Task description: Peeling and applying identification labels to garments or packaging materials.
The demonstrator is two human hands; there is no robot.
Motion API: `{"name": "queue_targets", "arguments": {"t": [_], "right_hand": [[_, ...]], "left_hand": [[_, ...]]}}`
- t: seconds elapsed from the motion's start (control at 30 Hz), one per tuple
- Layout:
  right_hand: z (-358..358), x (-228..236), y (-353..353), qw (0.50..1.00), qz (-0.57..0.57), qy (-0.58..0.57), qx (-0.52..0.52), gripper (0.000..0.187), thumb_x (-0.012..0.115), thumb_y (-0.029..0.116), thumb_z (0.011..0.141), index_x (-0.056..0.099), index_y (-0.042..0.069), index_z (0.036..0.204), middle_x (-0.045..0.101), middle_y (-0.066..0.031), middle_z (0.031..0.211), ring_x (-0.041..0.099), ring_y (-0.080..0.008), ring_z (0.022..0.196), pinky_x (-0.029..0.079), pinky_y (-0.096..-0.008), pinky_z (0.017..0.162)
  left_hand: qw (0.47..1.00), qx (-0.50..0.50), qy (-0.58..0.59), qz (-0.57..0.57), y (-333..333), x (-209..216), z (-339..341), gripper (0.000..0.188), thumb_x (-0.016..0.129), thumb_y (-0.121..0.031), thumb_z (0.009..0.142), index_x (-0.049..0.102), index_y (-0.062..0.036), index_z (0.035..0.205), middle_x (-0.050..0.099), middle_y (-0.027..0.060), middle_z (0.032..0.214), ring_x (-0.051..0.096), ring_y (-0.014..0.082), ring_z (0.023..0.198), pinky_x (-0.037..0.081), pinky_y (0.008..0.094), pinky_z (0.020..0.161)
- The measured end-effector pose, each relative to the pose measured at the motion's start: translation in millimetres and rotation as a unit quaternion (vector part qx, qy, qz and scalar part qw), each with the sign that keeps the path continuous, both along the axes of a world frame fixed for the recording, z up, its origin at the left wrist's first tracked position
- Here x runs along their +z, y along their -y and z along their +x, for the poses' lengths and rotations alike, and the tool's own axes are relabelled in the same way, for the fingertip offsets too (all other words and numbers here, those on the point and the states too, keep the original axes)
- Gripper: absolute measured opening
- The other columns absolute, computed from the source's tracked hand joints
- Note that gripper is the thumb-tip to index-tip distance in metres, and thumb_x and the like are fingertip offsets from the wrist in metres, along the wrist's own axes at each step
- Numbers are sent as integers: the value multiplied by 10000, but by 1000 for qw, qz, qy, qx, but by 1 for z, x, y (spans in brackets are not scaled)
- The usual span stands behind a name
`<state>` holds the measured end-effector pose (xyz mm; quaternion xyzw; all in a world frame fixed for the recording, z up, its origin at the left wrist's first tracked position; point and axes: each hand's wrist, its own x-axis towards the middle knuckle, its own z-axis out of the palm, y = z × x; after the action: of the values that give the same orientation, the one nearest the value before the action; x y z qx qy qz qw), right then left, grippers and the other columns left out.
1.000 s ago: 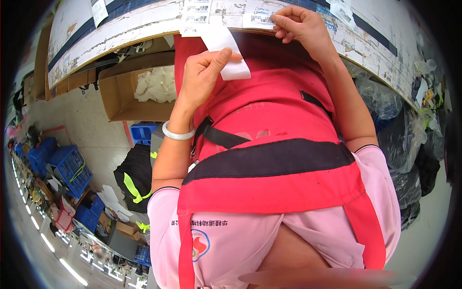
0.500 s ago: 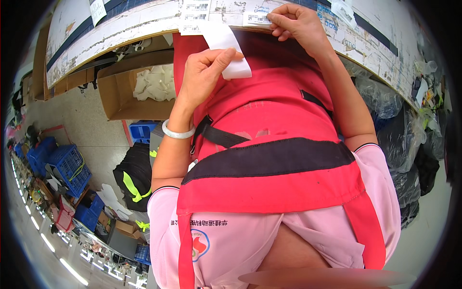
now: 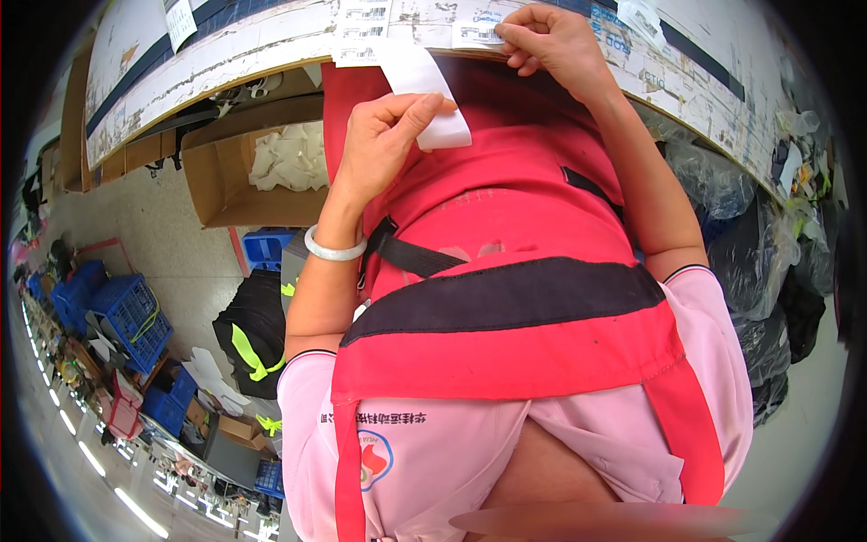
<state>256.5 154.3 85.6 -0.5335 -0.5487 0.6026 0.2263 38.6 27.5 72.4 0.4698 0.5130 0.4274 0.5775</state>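
Nearest, the red apron (image 3: 533,212); just beyond, at eleven o'clock, the left hand (image 3: 384,135) has its grip pinched on the paper strip (image 3: 417,74), free end curling below: a sharp tug could tear it! At twelve, that strip drapes over the table (image 3: 226,68) edge, which might snag it. Farthest, at one, the right hand (image 3: 562,56) meets a label (image 3: 473,34); pinching or merely touching, I cannot tell. A slip could crumple its corner!

The scuffed white tabletop (image 3: 244,61) bears 1 label strip (image 3: 361,29), 1 separate label (image 3: 471,34), 1 slip (image 3: 181,24) and clear plastic (image 3: 641,20).
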Motion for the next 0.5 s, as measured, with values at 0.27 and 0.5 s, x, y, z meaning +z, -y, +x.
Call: {"name": "queue_targets", "arguments": {"t": [0.27,0.5], "right_hand": [[-5,6,3,997,46,67,15,146,611,121,902,620,-23,882,630,-64,683,605,-114,547,500,-226,477],[40,-6,0,998,41,-39,-29,230,616,242,941,655,19,978,638,-14,784,590,-68,634,481,-193,563]], "left_hand": [[1000,-9,4,-18,1,0,1,239,614,-203,944,731,5,951,695,27,830,583,66,739,471,220,651],[998,-49,-45,-15,15,20,3,172,639,-82,887,708,9,1017,706,69,923,629,116,849,491,245,765]]}}
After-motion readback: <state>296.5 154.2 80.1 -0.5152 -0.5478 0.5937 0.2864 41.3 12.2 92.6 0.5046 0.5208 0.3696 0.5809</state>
